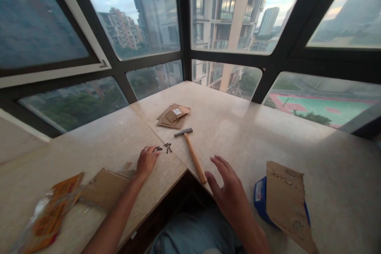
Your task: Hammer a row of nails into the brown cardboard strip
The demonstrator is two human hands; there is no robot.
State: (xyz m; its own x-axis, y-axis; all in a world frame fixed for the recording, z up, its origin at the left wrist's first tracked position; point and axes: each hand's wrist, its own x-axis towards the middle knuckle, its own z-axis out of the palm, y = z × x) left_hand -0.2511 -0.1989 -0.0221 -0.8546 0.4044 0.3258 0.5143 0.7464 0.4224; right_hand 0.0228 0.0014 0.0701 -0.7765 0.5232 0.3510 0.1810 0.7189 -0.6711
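My left hand [146, 161] lies on the stone sill with its fingertips at a small cluster of dark nails [165, 148]; the fingers are curled at the nails, and whether they pinch one is unclear. A hammer [191, 154] with a wooden handle and grey metal head lies just right of the nails, its handle end pointing toward me. My right hand [228, 188] hovers open, fingers spread, beside the hammer's handle end without touching it. A small stack of cardboard pieces [173, 116] lies beyond the hammer head.
A torn cardboard sheet [285, 200] rests on a blue box [259, 200] at the right. Another cardboard piece [104, 187] and an orange plastic wrapper [53, 210] lie at the left. The sill [238, 127] wraps around a notch where my lap sits; windows surround it.
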